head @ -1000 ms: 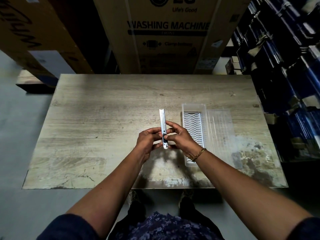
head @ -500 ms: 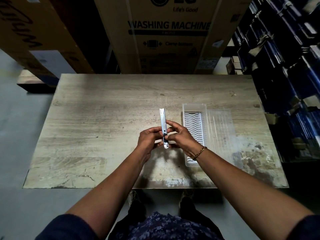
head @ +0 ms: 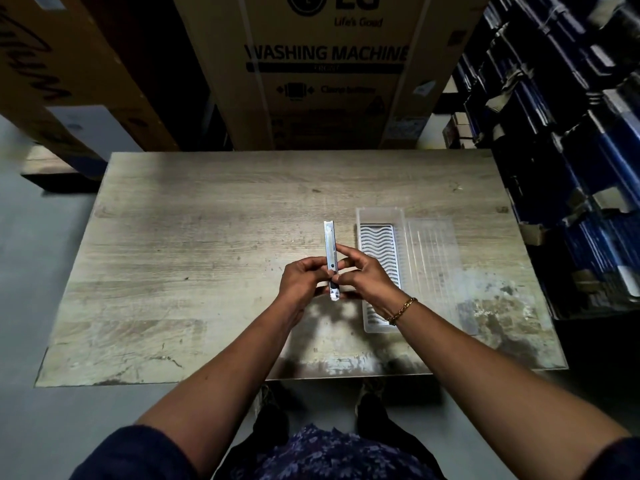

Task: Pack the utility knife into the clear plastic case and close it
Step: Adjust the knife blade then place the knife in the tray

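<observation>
A slim silver utility knife (head: 330,240) points away from me above the middle of the wooden table (head: 194,258). My left hand (head: 300,282) pinches its near end from the left. My right hand (head: 363,275) grips the same end from the right, fingers on the slider area. The clear plastic case (head: 380,216) lies open just to the right of the knife, its base holding a wavy white insert (head: 379,251). The case's clear lid (head: 434,268) lies flat to the right of the base. My right wrist, with a gold bracelet, covers the near part of the base.
A large LG washing machine carton (head: 325,71) stands behind the table, with more cartons (head: 59,84) at the back left. Dark blue stacked goods (head: 571,150) line the right side close to the table's edge. My feet show below the table's near edge.
</observation>
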Available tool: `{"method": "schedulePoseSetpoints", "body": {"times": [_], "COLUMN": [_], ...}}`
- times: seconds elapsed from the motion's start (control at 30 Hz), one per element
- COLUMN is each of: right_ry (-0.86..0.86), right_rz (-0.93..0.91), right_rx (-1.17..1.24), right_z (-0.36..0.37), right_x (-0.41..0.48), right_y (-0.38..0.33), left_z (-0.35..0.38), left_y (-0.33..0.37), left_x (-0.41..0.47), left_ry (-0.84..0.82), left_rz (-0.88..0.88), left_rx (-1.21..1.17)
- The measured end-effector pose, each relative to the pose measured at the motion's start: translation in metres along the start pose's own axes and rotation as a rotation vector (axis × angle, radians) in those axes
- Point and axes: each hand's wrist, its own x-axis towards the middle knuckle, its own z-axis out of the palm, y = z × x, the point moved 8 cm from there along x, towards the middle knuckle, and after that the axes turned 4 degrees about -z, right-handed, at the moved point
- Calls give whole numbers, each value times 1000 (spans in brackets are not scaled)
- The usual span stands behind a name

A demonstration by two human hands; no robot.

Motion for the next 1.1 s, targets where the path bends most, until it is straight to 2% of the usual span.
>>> {"method": "schedulePoseSetpoints", "body": {"times": [0.37,0.57,0.7,0.93,1.1], "right_ry": [191,279,346,405,347], "right_rz": [37,63,90,78,107], "right_rx": [38,23,-49,-521,-795], "right_z": [-66,-92,-105,-114,-107], "right_x": [-20,-27,-23,-14,-12], "right_y": [19,31,40,35,26], "left_z": [73,97,105,115,128], "left_y": [-18,-27,-26,-31,-36], "left_x": [9,15,7,4,2], "left_ry": [-121,-82,-71,-117,-168], "left_rz": [-37,-16,-45,-113,-146], "left_rx": [153,282,240,183,155]}}
